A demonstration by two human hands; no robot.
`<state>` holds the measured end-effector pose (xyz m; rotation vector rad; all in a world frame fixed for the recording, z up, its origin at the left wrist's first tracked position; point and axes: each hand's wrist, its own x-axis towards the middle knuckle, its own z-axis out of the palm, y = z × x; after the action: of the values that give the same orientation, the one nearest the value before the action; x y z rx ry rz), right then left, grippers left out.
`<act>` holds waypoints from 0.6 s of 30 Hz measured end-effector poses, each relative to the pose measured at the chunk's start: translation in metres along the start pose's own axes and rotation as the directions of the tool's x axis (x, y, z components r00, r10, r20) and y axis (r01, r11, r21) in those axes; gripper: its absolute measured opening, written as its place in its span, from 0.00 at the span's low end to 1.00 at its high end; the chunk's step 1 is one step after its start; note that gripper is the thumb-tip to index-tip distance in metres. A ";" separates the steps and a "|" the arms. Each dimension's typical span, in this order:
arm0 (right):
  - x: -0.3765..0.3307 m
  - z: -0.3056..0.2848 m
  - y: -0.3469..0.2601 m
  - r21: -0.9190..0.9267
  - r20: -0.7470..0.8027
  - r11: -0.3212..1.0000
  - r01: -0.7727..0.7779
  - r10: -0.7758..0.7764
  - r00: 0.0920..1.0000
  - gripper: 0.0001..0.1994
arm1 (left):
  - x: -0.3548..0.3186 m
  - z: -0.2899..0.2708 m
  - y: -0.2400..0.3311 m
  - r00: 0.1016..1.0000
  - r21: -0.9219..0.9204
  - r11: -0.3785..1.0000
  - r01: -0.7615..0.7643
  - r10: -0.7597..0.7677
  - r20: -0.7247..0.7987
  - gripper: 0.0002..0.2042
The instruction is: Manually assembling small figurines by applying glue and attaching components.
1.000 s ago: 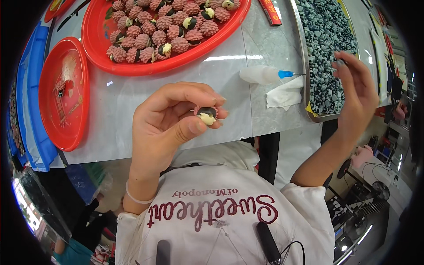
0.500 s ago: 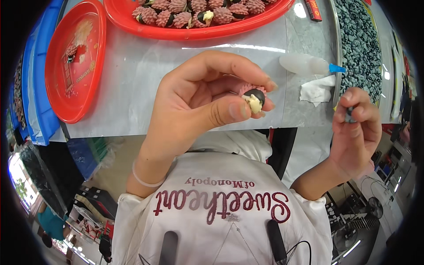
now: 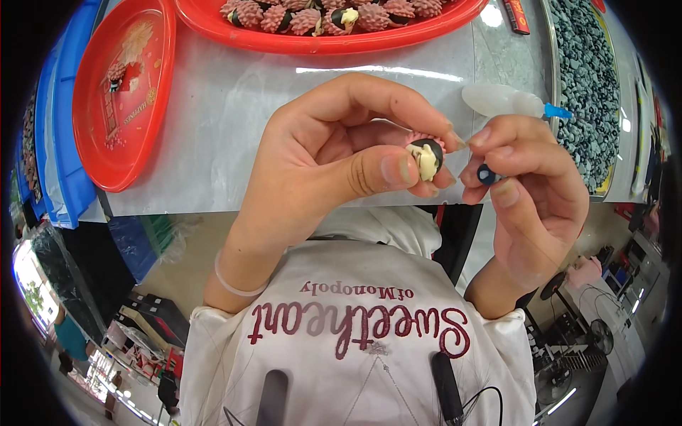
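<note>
Between its thumb and fingers, my left hand (image 3: pixel 320 153) pinches a small figurine (image 3: pixel 426 157) with a pink spiky back, a black part and a cream-coloured piece facing right. My right hand (image 3: pixel 536 184) is closed on a small dark piece (image 3: pixel 487 175) with a pale blue-grey spot, close beside the figurine but apart from it. Fingertips of the two hands nearly meet. Beyond my right hand lies a white squeeze bottle (image 3: pixel 501 101) with a blue tip.
At the far side, a red tray (image 3: pixel 320 44) holds several pink spiky figurines. A red oval plate (image 3: pixel 85 153) on the left carries one small figurine. Many dark pieces fill a metal-edged tray (image 3: pixel 586 92) on the right; a red tube (image 3: pixel 517 15) lies near it. Blue trays (image 3: pixel 64 142) stand far left.
My right hand has come left with the small dark piece, from beside the right tray to the figurine. My left hand has shifted slightly right, still gripping the figurine.
</note>
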<state>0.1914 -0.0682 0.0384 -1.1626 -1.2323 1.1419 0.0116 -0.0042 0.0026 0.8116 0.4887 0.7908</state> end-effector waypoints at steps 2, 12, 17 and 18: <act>0.000 0.001 0.001 -0.007 -0.004 1.000 0.026 -0.026 1.000 0.10 | 0.001 0.000 -0.001 1.000 0.004 1.000 0.003 -0.003 -0.002 0.21; -0.006 0.002 0.013 -0.355 -0.037 0.923 0.150 -0.175 0.984 0.11 | 0.000 -0.002 -0.001 1.000 0.023 0.999 -0.024 0.024 0.001 0.20; -0.010 0.004 0.024 -0.764 -0.067 0.630 0.138 -0.291 0.954 0.11 | 0.000 -0.002 -0.001 0.999 0.047 0.998 -0.033 0.032 0.004 0.20; -0.010 0.002 0.024 -0.807 -0.044 0.568 0.159 -0.327 0.944 0.11 | 0.001 -0.002 0.000 0.999 0.050 0.998 -0.033 0.033 0.007 0.19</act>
<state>0.1891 -0.0767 0.0137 -1.6334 -1.7591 0.1897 0.0110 -0.0030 0.0010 0.8705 0.4928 0.8089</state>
